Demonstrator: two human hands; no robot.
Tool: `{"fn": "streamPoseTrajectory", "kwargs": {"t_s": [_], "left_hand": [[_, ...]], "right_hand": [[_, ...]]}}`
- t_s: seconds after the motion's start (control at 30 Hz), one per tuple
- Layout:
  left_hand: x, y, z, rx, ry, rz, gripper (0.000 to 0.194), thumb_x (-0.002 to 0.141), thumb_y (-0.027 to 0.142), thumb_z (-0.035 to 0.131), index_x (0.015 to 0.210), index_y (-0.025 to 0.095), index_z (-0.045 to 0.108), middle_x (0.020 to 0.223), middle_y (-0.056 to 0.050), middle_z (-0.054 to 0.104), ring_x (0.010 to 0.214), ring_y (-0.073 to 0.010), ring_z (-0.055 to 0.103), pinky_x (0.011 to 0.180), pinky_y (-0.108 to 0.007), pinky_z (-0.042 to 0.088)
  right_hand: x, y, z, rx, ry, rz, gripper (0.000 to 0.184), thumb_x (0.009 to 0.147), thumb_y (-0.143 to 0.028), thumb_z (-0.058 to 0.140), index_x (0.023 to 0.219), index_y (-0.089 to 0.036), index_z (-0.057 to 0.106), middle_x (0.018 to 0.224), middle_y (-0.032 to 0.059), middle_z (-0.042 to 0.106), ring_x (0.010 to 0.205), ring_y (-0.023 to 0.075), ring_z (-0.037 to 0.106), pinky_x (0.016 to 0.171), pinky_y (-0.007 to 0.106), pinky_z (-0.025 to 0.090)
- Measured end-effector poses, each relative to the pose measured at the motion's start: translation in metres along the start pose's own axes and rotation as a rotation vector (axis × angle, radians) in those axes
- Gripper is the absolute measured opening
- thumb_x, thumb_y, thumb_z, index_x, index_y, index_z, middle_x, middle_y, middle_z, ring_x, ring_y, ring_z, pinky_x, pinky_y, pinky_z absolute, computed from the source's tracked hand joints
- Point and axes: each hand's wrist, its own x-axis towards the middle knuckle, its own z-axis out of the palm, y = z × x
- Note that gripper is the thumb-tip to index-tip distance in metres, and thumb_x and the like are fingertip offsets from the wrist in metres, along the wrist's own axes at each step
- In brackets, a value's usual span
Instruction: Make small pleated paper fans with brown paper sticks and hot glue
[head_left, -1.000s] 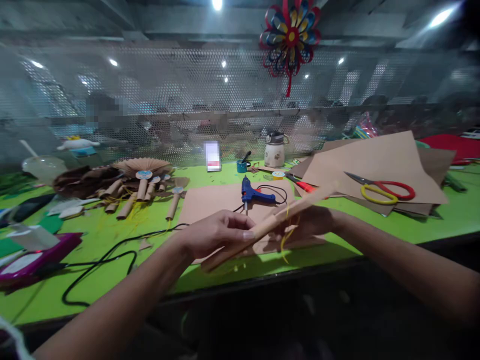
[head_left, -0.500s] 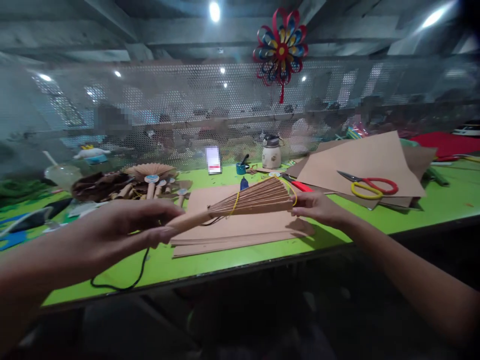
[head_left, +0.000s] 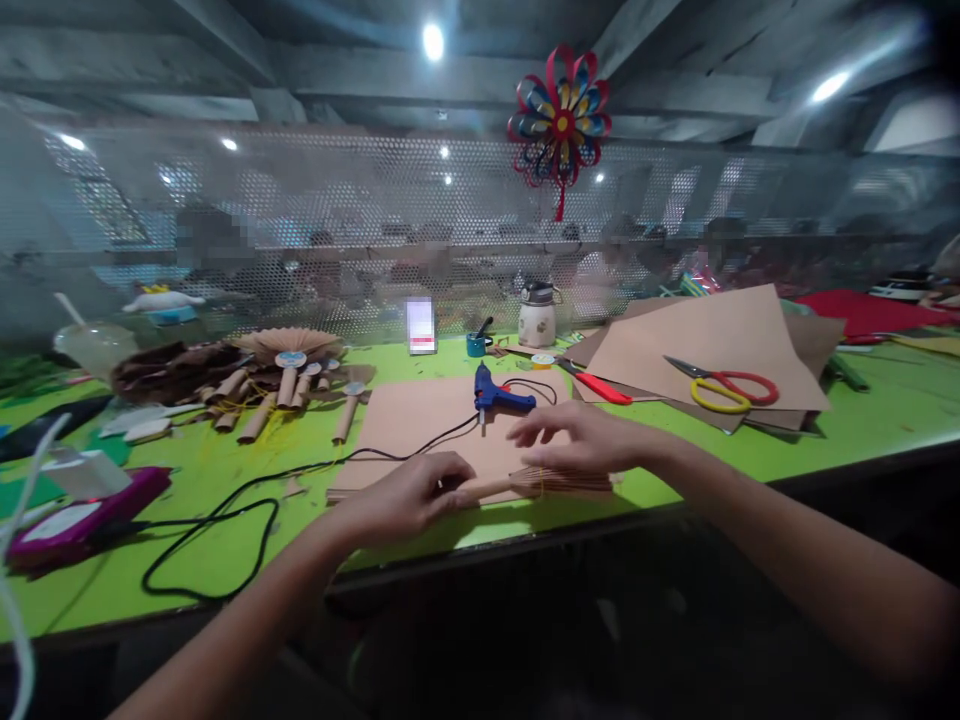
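A folded brown paper fan (head_left: pixel 574 482) with pleats and a rolled handle lies low along the front of a stack of brown paper sheets (head_left: pixel 405 410). My left hand (head_left: pixel 416 490) pinches the end of its handle. Just above the pleats hovers my right hand (head_left: pixel 592 436), fingers apart and gripping nothing; whether its edge touches the fan I cannot tell. A thin yellow band circles the pleats. Behind my hands, a blue glue gun (head_left: pixel 501 395) rests on the sheets with its black cord trailing left.
Red-and-yellow scissors (head_left: pixel 731 388) lie on large brown sheets at right, near a red-handled tool (head_left: pixel 604 388). Finished fans (head_left: pixel 289 350) are heaped at left. A purple power strip (head_left: pixel 90 520) sits front left. A bottle (head_left: pixel 537 315) and phone (head_left: pixel 421 326) stand behind.
The fan has come down from above the sheets to their front edge, its band no longer hanging loose at the tip. My right hand has let go of the tip and moved left.
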Motion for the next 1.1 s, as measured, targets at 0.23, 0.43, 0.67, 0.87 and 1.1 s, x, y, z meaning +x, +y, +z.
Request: {"fn": "streamPoseTrajectory", "kwargs": {"t_s": [0.23, 0.43, 0.67, 0.87, 1.1], "left_hand": [[-0.006, -0.011, 0.03, 0.063, 0.102, 0.013, 0.028, 0.095, 0.04, 0.046, 0.102, 0.019, 0.063, 0.095, -0.005, 0.063, 0.084, -0.0188, 0.057, 0.071, -0.027, 0.041], [-0.009, 0.0, 0.026, 0.151, 0.073, 0.028, 0.023, 0.095, 0.033, 0.044, 0.098, 0.02, 0.064, 0.093, -0.005, 0.063, 0.083, -0.0193, 0.057, 0.07, -0.027, 0.041], [-0.001, 0.002, 0.013, 0.072, -0.069, -0.048, 0.026, 0.092, 0.039, 0.049, 0.103, 0.02, 0.064, 0.093, -0.005, 0.069, 0.081, -0.0195, 0.06, 0.067, -0.026, 0.041], [-0.007, 0.003, 0.021, 0.015, -0.023, -0.095, 0.028, 0.092, 0.041, 0.048, 0.102, 0.02, 0.065, 0.091, -0.004, 0.068, 0.079, -0.0193, 0.06, 0.064, -0.025, 0.039], [-0.009, 0.003, 0.031, 0.152, 0.054, -0.039, 0.025, 0.095, 0.037, 0.046, 0.094, 0.021, 0.065, 0.088, -0.004, 0.06, 0.077, -0.0188, 0.055, 0.066, -0.027, 0.038]], "right_hand": [[-0.017, 0.001, 0.053, -0.288, -0.015, -0.122, 0.021, 0.093, -0.021, 0.056, 0.113, -0.018, 0.065, 0.1, 0.0091, 0.063, 0.088, 0.0194, 0.06, 0.078, 0.03, 0.047], [-0.031, 0.002, 0.061, -0.311, 0.035, -0.114, 0.021, 0.098, -0.02, 0.048, 0.11, -0.018, 0.064, 0.099, 0.01, 0.06, 0.085, 0.0184, 0.058, 0.075, 0.029, 0.045], [-0.026, 0.009, 0.062, -0.264, 0.042, -0.122, 0.021, 0.097, -0.019, 0.049, 0.112, -0.017, 0.064, 0.092, 0.0087, 0.06, 0.083, 0.0187, 0.057, 0.071, 0.028, 0.044], [-0.027, 0.01, 0.064, -0.267, 0.038, -0.144, 0.017, 0.094, -0.015, 0.053, 0.105, -0.016, 0.066, 0.091, 0.0088, 0.061, 0.084, 0.0197, 0.057, 0.071, 0.029, 0.044], [-0.027, 0.008, 0.065, -0.216, 0.049, -0.137, 0.021, 0.095, -0.016, 0.052, 0.114, -0.018, 0.062, 0.098, 0.0083, 0.061, 0.085, 0.018, 0.058, 0.074, 0.028, 0.046]]}}
